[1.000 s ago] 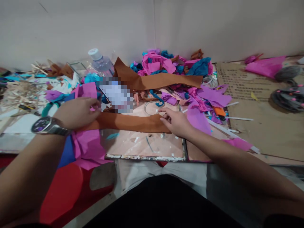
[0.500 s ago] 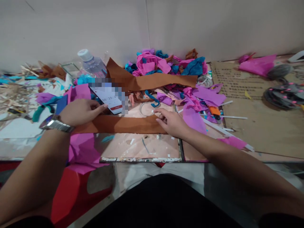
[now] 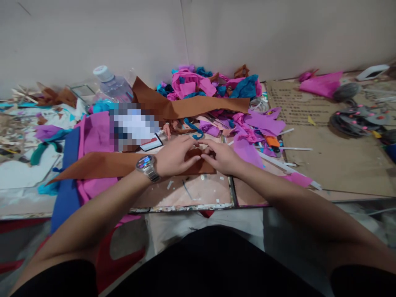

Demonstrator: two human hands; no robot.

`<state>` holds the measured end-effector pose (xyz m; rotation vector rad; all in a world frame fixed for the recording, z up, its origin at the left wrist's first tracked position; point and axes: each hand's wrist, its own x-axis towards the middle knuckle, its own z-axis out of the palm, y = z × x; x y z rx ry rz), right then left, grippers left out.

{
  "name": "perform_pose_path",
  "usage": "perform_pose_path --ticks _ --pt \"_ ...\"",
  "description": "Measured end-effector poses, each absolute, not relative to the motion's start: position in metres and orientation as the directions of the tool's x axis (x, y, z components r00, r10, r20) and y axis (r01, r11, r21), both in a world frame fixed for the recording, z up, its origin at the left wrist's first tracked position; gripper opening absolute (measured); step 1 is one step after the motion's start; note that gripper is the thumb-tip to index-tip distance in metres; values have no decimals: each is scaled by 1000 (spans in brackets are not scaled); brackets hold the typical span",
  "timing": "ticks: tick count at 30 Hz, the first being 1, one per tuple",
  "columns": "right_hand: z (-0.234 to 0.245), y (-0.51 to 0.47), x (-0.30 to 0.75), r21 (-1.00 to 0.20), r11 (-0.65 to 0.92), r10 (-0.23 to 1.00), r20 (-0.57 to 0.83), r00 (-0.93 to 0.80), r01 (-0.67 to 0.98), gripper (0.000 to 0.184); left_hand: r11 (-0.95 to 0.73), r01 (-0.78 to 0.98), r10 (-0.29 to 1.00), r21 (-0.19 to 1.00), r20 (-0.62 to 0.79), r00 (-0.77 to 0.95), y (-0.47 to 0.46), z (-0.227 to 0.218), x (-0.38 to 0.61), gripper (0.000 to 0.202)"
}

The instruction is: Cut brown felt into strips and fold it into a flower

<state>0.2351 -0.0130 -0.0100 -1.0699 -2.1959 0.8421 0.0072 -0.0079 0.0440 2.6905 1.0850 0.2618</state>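
Two bare hands on my feed, and I'm taking them as the centre of the dial, twelve pointing at the wall. The left hand (image 3: 177,156) has thumb and fingers apart, brown showing through the gap; one watch (image 3: 145,163) sits on its wrist. The right hand (image 3: 223,156) has its fingers curled, and from here I can't tell whether they pinch anything. The fingertips of the two appear to meet right over the near brown strip (image 3: 103,163), which runs from beneath them out to nine o'clock, its far end crossing one blue strip (image 3: 66,175) and some pink paper (image 3: 96,130). That makes two large brown pieces I count: the second, the far brown strip (image 3: 204,107), lies at twelve, in front of one crumpled heap (image 3: 193,84) of pink, purple and teal. One phone (image 3: 152,143), partly blurred out, is at ten; one clear bottle (image 3: 116,86) leans beyond it, between ten and eleven. Over at three I've got one orange-and-black tool (image 3: 272,142) among at least three white strips (image 3: 297,149), then one cardboard sheet (image 3: 312,165). One pink cone (image 3: 321,85) lies at two, and down at seven, one red stool (image 3: 103,264)
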Motion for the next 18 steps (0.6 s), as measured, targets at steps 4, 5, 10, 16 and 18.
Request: perform_pose_path --ticks 4,5,10,16,18 --pt "-10 -13 236 -746 491 825 230 -517 450 50 -696 675 712 245 112 693 1 29 11 30" --pt "-10 -13 236 -744 497 819 233 -524 446 51 -695 673 713 254 121 690 1 27 10 28" --pt "-9 -15 236 -739 511 804 230 -548 439 52 -665 638 732 389 166 661 0 22 8 20" --pt "-12 -14 235 -694 521 820 243 -519 498 43 -576 613 781 541 142 609 4 19 4 25" --pt "-15 -12 235 -664 536 821 269 -503 521 33 -562 610 788 558 137 601 6 16 1 27"
